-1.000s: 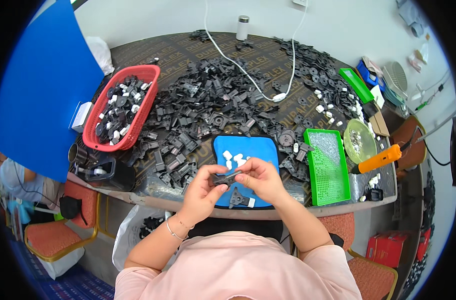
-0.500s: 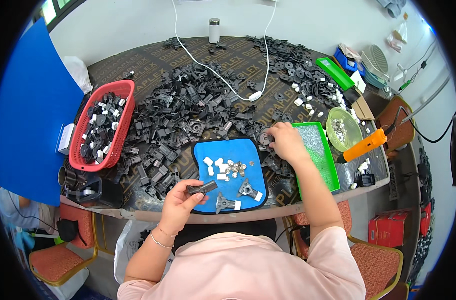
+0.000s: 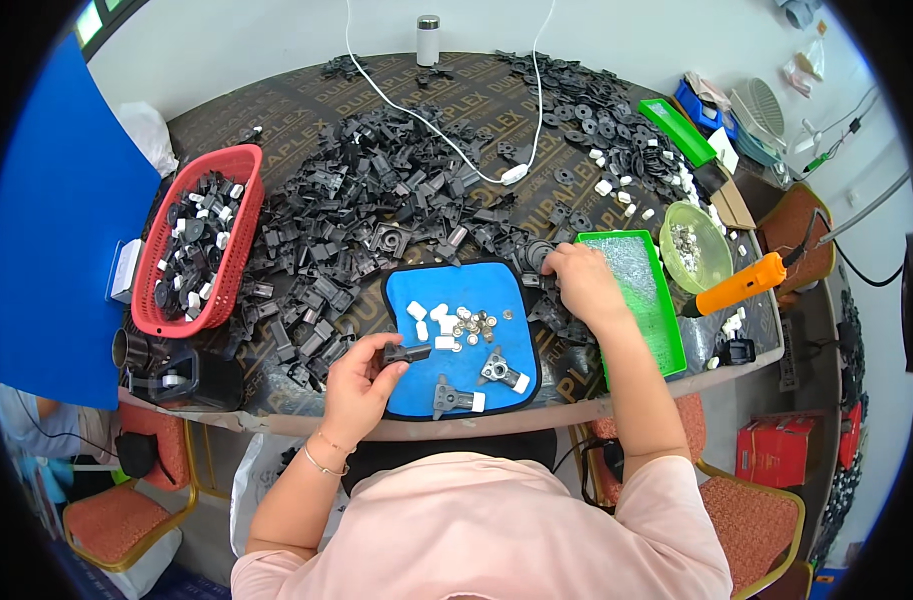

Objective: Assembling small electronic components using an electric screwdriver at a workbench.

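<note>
My left hand (image 3: 359,388) pinches a black plastic socket-shaped part (image 3: 407,353) over the left edge of a blue mat (image 3: 407,395). My right hand (image 3: 589,285) has its fingers curled at the edge of a round black disc (image 3: 539,254), right of the mat; the fingertips are partly hidden. On the mat lie two black winged parts with white ends, one part (image 3: 455,399) nearer me and another part (image 3: 505,371) to its right. White caps (image 3: 418,311) and several small silver round pieces (image 3: 474,324) are grouped further up the mat.
A large heap of black parts (image 3: 357,190) spreads behind the mat. At left stand a red basket (image 3: 253,200) and a tape dispenser (image 3: 192,380). A green tray (image 3: 667,345), a pale green bowl (image 3: 722,262) and an orange-handled tool (image 3: 742,284) are at right. A white cable (image 3: 427,142) crosses the heap.
The whole view has shifted slightly. My left hand has turned the black part and lifted it a little away from me. My right hand stays at the disc, its fingers slightly shifted.
</note>
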Action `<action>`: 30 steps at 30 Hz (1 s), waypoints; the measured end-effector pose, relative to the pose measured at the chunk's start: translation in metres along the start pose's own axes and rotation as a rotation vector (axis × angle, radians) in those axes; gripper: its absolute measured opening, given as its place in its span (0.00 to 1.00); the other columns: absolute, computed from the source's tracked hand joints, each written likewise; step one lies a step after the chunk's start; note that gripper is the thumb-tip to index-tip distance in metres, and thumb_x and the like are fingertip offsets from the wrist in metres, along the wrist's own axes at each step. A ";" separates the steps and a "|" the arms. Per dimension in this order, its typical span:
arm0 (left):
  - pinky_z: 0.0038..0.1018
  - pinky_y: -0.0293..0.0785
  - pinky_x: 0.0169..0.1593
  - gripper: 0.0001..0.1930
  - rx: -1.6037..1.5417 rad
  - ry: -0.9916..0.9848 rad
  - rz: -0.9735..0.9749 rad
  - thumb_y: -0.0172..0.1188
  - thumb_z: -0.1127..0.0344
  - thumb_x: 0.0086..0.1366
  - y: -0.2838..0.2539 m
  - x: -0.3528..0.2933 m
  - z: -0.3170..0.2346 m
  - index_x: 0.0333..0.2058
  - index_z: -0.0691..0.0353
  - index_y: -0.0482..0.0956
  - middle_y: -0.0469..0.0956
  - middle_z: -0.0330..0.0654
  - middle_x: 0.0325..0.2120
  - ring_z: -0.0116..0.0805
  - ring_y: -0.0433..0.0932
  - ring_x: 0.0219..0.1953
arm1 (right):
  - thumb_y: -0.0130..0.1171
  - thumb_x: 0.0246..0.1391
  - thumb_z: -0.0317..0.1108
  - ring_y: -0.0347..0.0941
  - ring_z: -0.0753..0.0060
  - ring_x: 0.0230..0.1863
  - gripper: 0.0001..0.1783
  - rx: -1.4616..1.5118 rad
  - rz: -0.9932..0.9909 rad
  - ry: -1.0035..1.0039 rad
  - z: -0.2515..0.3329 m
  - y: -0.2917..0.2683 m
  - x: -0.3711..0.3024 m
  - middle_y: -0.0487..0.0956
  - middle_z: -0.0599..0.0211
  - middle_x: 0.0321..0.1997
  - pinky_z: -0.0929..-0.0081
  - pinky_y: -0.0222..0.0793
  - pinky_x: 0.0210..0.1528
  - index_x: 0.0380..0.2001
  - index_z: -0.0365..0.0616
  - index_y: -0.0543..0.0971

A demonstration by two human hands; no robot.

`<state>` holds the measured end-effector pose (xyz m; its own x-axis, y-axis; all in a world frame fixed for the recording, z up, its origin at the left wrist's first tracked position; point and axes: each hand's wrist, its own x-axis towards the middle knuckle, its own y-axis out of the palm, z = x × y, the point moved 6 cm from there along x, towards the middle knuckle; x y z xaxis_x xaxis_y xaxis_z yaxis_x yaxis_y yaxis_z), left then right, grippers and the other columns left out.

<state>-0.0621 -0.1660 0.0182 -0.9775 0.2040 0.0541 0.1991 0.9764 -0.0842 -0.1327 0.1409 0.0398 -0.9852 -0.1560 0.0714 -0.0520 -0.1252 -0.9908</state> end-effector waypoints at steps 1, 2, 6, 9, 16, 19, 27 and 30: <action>0.14 0.65 0.30 0.16 0.009 0.004 -0.004 0.61 0.80 0.57 0.000 0.000 0.001 0.45 0.66 0.75 0.73 0.31 0.27 0.15 0.67 0.26 | 0.57 0.40 0.20 0.70 0.61 0.48 0.15 0.003 0.005 -0.021 -0.001 0.000 0.000 0.76 0.68 0.37 0.61 0.61 0.53 0.33 0.49 0.79; 0.14 0.65 0.30 0.16 0.007 0.003 -0.003 0.61 0.80 0.57 0.001 0.000 0.002 0.45 0.66 0.75 0.73 0.31 0.27 0.15 0.67 0.26 | 0.56 0.40 0.19 0.71 0.60 0.47 0.16 0.006 0.010 -0.044 0.000 0.000 0.000 0.76 0.68 0.37 0.61 0.61 0.53 0.34 0.49 0.79; 0.14 0.66 0.31 0.16 -0.034 0.006 0.002 0.61 0.80 0.57 0.002 -0.001 0.004 0.45 0.65 0.75 0.73 0.32 0.29 0.16 0.67 0.26 | 0.55 0.40 0.19 0.71 0.60 0.46 0.16 0.035 -0.012 -0.156 -0.003 -0.002 -0.001 0.76 0.68 0.37 0.61 0.60 0.54 0.34 0.49 0.79; 0.14 0.66 0.31 0.16 -0.061 0.004 0.004 0.61 0.80 0.58 0.002 -0.003 0.004 0.45 0.65 0.75 0.73 0.32 0.30 0.16 0.67 0.27 | 0.55 0.40 0.18 0.72 0.59 0.45 0.17 0.013 0.006 -0.206 0.000 -0.003 0.000 0.76 0.67 0.37 0.61 0.60 0.54 0.35 0.48 0.78; 0.14 0.67 0.31 0.15 0.012 0.032 -0.013 0.60 0.80 0.58 -0.008 -0.007 0.000 0.45 0.66 0.75 0.75 0.33 0.32 0.16 0.68 0.28 | 0.56 0.45 0.20 0.72 0.57 0.42 0.11 0.090 -0.083 -0.179 -0.005 -0.003 0.000 0.76 0.65 0.35 0.65 0.62 0.51 0.33 0.47 0.78; 0.19 0.71 0.45 0.17 -0.036 -0.052 0.018 0.57 0.82 0.59 -0.011 -0.012 -0.003 0.48 0.67 0.73 0.74 0.37 0.41 0.22 0.74 0.41 | 0.60 0.45 0.24 0.73 0.57 0.38 0.08 0.300 -0.154 -0.236 0.025 -0.018 0.000 0.76 0.66 0.33 0.65 0.66 0.46 0.31 0.46 0.77; 0.21 0.71 0.41 0.16 0.315 0.044 -0.001 0.59 0.80 0.56 -0.010 -0.016 -0.034 0.45 0.65 0.76 0.77 0.41 0.37 0.26 0.76 0.38 | 0.56 0.47 0.24 0.74 0.57 0.43 0.09 0.690 0.294 -0.612 0.167 0.034 -0.020 0.77 0.63 0.37 0.62 0.69 0.45 0.35 0.44 0.75; 0.22 0.71 0.39 0.16 0.369 0.122 -0.027 0.59 0.79 0.56 -0.010 -0.019 -0.038 0.44 0.63 0.77 0.77 0.43 0.34 0.30 0.76 0.35 | 0.56 0.45 0.19 0.75 0.56 0.42 0.12 0.797 0.288 -0.541 0.159 0.029 -0.019 0.77 0.61 0.37 0.64 0.72 0.44 0.35 0.42 0.74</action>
<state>-0.0432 -0.1767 0.0555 -0.9621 0.2074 0.1768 0.1135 0.8947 -0.4319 -0.0893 -0.0155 0.0283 -0.7260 -0.6830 0.0803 0.4963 -0.6011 -0.6264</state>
